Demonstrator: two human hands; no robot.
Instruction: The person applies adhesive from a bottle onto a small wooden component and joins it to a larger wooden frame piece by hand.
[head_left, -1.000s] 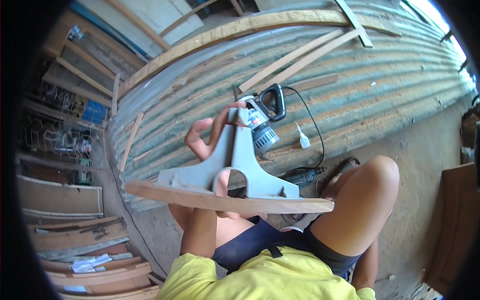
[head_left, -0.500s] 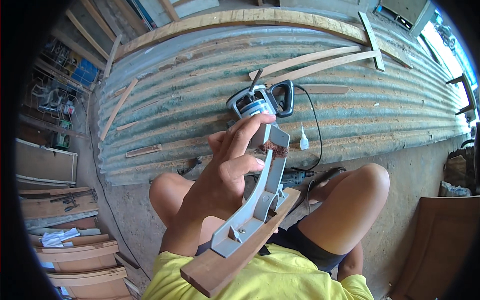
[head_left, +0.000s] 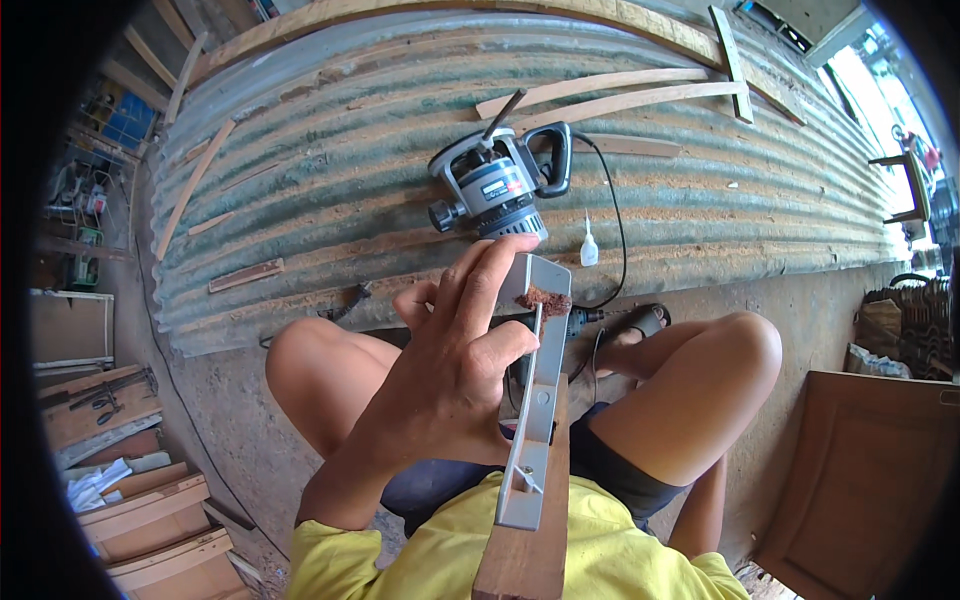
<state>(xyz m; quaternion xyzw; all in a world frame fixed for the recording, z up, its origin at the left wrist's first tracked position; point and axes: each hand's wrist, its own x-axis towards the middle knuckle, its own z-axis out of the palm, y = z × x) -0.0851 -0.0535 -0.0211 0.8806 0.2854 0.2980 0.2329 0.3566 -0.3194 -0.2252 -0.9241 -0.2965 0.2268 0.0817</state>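
Held up before my body, a grey bracket [head_left: 541,395] is attached to a brown wooden strip [head_left: 520,560], with a wing screw [head_left: 527,478] near its lower end. My left hand [head_left: 430,380] grips the bracket from the left, thumb against its edge and a fingertip at its top. Reddish-brown wood dust [head_left: 546,301] clings inside the upper end. Just beyond my fingers a grey-blue router [head_left: 497,190] lies on its side on the corrugated sheet. Of my right arm only the forearm [head_left: 700,515] shows, beside my thigh; that hand is hidden.
The dusty corrugated sheet [head_left: 360,220] carries curved wooden strips [head_left: 640,102], a small white bottle [head_left: 588,248] and a black cord [head_left: 622,215]. Past its near edge, partly behind the bracket, lies a power drill [head_left: 582,320]. Wooden panels stand right [head_left: 860,470] and left [head_left: 165,540].
My left hand has turned the bracket and wooden strip from a slant to nearly upright in view. My view has shifted, so more of the router shows.
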